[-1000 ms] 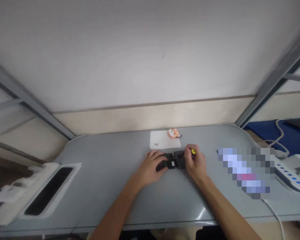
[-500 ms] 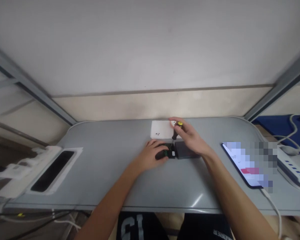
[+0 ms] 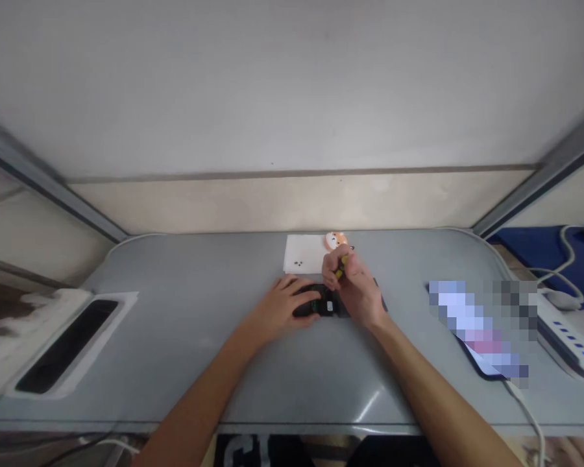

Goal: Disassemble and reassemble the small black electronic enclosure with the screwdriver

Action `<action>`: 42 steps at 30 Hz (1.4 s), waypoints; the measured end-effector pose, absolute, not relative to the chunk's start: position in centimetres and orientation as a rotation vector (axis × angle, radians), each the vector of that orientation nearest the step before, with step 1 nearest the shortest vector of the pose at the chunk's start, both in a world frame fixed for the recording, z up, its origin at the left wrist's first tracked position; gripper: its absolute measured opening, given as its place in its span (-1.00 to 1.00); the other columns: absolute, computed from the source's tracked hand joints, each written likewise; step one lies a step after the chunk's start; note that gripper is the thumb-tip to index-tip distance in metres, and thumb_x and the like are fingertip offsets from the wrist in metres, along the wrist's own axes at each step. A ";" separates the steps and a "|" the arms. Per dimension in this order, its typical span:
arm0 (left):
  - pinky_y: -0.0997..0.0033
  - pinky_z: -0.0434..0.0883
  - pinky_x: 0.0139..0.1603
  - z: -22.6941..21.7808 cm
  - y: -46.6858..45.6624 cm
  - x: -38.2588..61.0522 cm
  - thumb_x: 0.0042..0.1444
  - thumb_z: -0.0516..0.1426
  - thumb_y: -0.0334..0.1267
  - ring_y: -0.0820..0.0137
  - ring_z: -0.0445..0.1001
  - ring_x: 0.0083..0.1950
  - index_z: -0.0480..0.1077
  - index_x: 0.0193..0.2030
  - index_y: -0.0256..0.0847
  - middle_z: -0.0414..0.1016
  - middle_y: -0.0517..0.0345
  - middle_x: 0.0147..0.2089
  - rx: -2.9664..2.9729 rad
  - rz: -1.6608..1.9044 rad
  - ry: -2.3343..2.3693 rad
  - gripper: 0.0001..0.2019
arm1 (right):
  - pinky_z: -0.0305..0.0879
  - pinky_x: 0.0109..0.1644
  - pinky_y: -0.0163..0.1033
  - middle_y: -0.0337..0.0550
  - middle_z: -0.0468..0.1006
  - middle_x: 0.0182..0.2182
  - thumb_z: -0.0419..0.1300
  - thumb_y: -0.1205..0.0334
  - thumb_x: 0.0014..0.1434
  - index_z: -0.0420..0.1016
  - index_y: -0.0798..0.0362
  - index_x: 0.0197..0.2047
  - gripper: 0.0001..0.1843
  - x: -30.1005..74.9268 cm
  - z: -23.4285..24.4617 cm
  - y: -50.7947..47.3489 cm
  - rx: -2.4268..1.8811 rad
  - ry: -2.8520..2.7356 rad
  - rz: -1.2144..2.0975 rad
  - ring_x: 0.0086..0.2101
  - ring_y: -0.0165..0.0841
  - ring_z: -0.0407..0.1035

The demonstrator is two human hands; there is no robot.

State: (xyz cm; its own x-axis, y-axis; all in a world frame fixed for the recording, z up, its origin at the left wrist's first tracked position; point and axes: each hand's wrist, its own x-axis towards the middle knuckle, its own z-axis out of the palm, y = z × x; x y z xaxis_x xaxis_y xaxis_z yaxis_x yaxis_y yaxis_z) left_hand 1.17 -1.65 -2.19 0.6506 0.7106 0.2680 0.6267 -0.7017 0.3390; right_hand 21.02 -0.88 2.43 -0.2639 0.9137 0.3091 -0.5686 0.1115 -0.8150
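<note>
My left hand (image 3: 278,310) grips a black device (image 3: 327,307) flat on the table, fingers over its top and thumb along the near edge. Bits of green circuit board and a small white label show on the device. In my closed right hand (image 3: 363,295) is a screwdriver (image 3: 341,267) with a yellow and dark handle; its tip is hidden behind the fingers, above the device's right part. A dark flat part (image 3: 381,296) peeks out beyond the right hand. Several tiny dark screws (image 3: 298,263) lie on white paper (image 3: 302,249) just behind the device.
An orange and white animal-face item (image 3: 335,240) sits at the paper's right edge. Rightward lie a lit phone (image 3: 472,334) with a cable and a white power strip (image 3: 571,340). A black slab (image 3: 68,347) rests on white paper at left. A wall (image 3: 253,204) closes off the back.
My right hand has come nearer and turned, wrapping more around the screwdriver and uncovering the animal-face item. My left hand keeps hold of the device. The whole view has shifted slightly.
</note>
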 end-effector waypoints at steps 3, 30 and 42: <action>0.10 0.37 0.29 -2.0 -1.7 1.2 0.26 0.28 -0.17 0.18 0.38 0.20 0.54 0.10 -0.03 0.52 0.11 0.23 2.659 0.586 1.074 -0.72 | -0.01 -0.35 -0.22 -0.30 0.28 -0.47 0.14 0.00 0.41 0.31 -0.07 -0.23 -0.77 21.1 2.6 -0.4 -0.434 -1.015 1.495 -0.50 -0.39 0.06; 0.12 0.44 0.23 -1.8 -1.2 1.2 0.18 0.32 -0.22 0.20 0.42 0.13 0.58 0.02 -0.04 0.55 0.08 0.16 2.610 0.669 1.053 -0.74 | 0.21 -0.30 -0.22 -0.25 0.18 -0.46 0.12 -0.07 0.39 0.40 -0.02 -0.27 -0.68 22.9 2.3 1.5 -0.423 -0.747 1.593 -0.45 -0.36 0.10; 0.11 0.43 0.24 -1.8 -1.4 1.2 0.21 0.30 -0.21 0.20 0.43 0.14 0.58 0.04 -0.03 0.55 0.09 0.19 2.617 0.667 1.067 -0.74 | 0.24 -0.30 -0.20 -0.24 0.20 -0.44 0.14 -0.09 0.37 0.36 -0.03 -0.31 -0.67 23.2 2.1 1.7 -0.465 -0.843 1.580 -0.44 -0.35 0.13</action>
State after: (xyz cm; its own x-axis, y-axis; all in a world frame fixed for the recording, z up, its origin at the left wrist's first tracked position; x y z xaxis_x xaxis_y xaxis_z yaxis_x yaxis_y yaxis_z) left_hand 1.25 -1.44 -1.82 0.6296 0.7072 0.3217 0.5988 -0.7055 0.3791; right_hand 23.24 1.74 2.11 -0.1950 0.9670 0.1638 -0.6748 -0.0110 -0.7379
